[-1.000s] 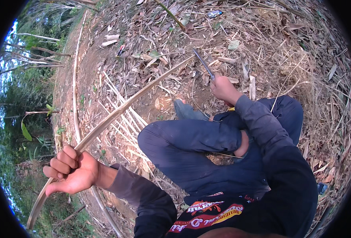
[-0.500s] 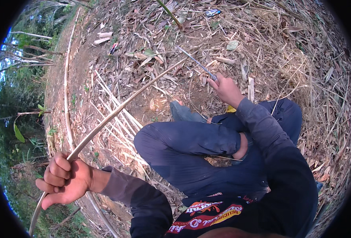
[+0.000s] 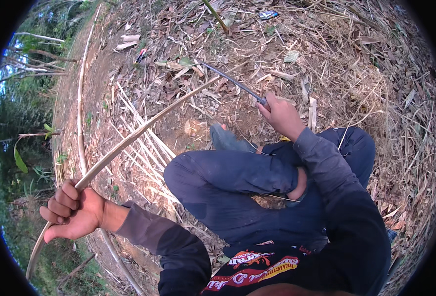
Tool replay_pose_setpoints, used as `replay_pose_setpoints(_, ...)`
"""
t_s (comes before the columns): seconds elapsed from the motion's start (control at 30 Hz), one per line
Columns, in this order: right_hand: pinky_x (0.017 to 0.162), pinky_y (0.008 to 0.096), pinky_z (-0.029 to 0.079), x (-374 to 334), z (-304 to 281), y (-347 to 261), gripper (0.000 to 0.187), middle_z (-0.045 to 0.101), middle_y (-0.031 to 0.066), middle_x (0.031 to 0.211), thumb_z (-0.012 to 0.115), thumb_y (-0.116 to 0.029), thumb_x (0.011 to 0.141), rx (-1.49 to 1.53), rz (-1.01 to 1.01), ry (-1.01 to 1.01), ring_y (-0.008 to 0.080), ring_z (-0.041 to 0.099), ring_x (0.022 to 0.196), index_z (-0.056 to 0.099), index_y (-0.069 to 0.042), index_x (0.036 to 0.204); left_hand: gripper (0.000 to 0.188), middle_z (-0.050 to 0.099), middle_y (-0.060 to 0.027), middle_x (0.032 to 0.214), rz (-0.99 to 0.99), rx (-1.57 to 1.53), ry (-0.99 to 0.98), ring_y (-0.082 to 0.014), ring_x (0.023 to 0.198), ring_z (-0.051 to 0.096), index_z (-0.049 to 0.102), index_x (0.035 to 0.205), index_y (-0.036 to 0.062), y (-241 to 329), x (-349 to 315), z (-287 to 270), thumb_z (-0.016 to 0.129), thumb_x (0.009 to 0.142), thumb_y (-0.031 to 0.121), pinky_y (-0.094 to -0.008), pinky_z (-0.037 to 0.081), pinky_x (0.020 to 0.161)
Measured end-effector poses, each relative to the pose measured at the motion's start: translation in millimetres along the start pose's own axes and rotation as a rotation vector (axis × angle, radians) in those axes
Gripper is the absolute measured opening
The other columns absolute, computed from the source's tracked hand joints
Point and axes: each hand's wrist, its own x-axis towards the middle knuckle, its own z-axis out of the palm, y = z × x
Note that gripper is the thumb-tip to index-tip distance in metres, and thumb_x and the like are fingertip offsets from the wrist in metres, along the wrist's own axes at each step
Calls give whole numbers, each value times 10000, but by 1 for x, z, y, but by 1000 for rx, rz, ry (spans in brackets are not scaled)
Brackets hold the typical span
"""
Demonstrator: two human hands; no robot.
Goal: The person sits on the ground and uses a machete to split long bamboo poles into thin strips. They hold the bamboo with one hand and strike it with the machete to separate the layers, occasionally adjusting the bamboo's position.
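Observation:
My left hand is closed around a long, pale bamboo strip, which slants from the lower left up to the middle of the view. Its lower end bends down past my fist toward the rim. In my right hand is a knife with a long, narrow, dark blade pointing up and left. The blade crosses the strip near its far end; whether they touch, I cannot tell. The knife's handle is mostly hidden in my fist.
I sit with legs crossed on ground covered in dry leaves. Several thin strips lie left of my knee. A long pole runs along the left, with green plants beyond. A green stalk stands at the top.
The knife has moved left, its blade now crossing the strip's far end. My left hand and the strip have shifted slightly up and left.

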Motion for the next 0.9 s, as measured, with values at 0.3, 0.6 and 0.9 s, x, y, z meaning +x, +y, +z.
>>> replay_pose_setpoints(0.3,631,501,508,19,8,25,452,649,220,662,574,-401,1004,109,217,-35,426,662,663,568,41,914,573,221,86,501,26,1,1,-52,457,139,317,659,185,0,-6,1,607,942,591,-260,128,491)
replay_pose_setpoints(0.6,628,518,520,8,36,32,438,654,211,669,567,-427,995,85,224,85,422,666,663,571,-4,881,524,273,124,461,-32,-357,-251,-3,424,153,399,622,194,-21,5,28,741,898,480,-229,101,462)
replay_pose_setpoints(0.9,576,473,471,-2,1,-16,335,599,164,609,603,-342,984,240,49,-24,385,626,589,568,-27,874,557,256,101,493,-8,-167,-160,-41,441,156,347,650,191,-17,8,24,627,943,573,-260,118,473)
